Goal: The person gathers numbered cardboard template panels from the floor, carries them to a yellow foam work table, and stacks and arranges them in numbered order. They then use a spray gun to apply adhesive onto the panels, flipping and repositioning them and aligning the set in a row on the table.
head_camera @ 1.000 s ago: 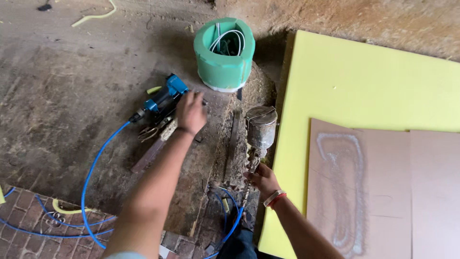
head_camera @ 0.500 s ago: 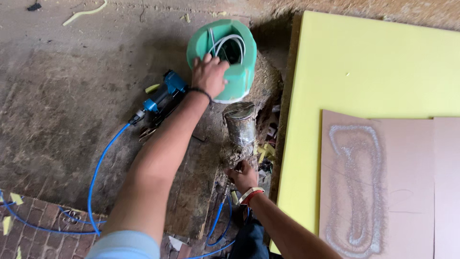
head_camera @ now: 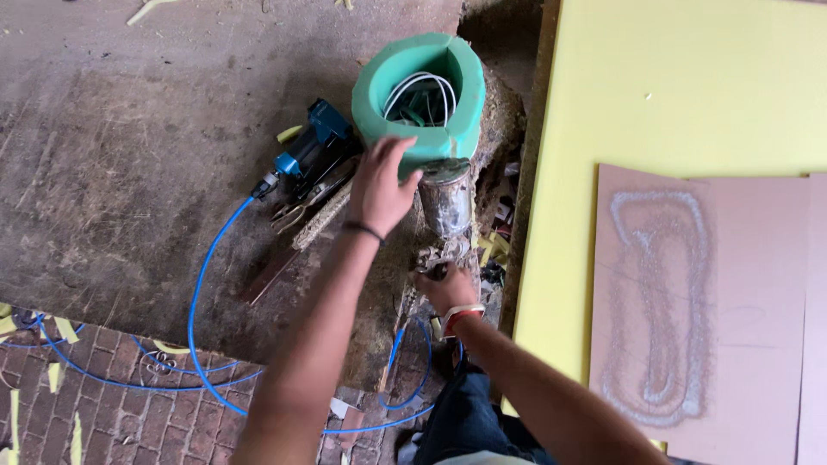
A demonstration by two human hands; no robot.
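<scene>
Two bare hands are at work here: the left hand (head_camera: 379, 188) and the right hand (head_camera: 445, 287). I count one green foam cylinder (head_camera: 419, 103) with white cords coiled inside, one dull metal spray cup (head_camera: 445, 200) and one blue pneumatic staple gun (head_camera: 308, 153). There is one thin blue air hose (head_camera: 204, 275), one big yellow foam sheet (head_camera: 672, 103), one tan cardboard panel (head_camera: 732, 310) and one red wristband (head_camera: 461, 313).
</scene>
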